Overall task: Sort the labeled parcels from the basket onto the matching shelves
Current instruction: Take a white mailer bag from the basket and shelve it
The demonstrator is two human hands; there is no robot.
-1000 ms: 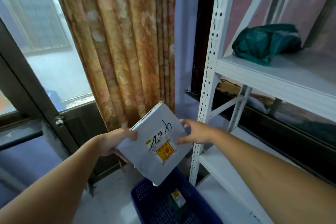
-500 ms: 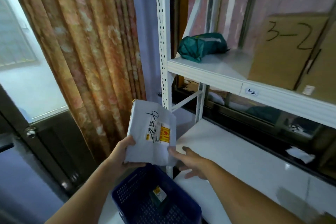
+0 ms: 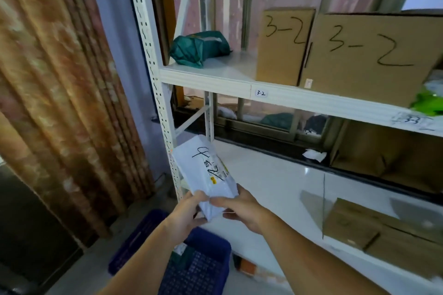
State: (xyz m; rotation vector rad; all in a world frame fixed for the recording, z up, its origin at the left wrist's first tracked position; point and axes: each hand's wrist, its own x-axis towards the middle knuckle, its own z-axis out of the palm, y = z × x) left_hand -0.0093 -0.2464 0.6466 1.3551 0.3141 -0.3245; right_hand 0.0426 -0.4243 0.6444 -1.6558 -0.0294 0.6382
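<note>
A white parcel (image 3: 205, 170) with black handwriting and a yellow sticker tilts up over the left end of the lower shelf (image 3: 271, 187). My left hand (image 3: 185, 215) grips its near end from the left, and my right hand (image 3: 239, 208) pinches the same end from the right. Below my wrists stands the blue basket (image 3: 199, 268) with a parcel partly visible inside. The upper shelf (image 3: 215, 79) carries a tag reading 3-2 (image 3: 260, 93), and a blurred tag (image 3: 411, 120) sits further right.
On the upper shelf lie a green bag (image 3: 199, 48) and two cardboard boxes marked 3-2 (image 3: 284, 45) (image 3: 374, 55). Brown boxes (image 3: 374, 235) sit at the lower shelf's right. The white perforated upright (image 3: 153, 74) stands beside an orange curtain (image 3: 60, 93).
My view has swung right toward the rack. The parcel has moved forward and tilted over the lower shelf's left end. My right hand now pinches its near end instead of just touching it.
</note>
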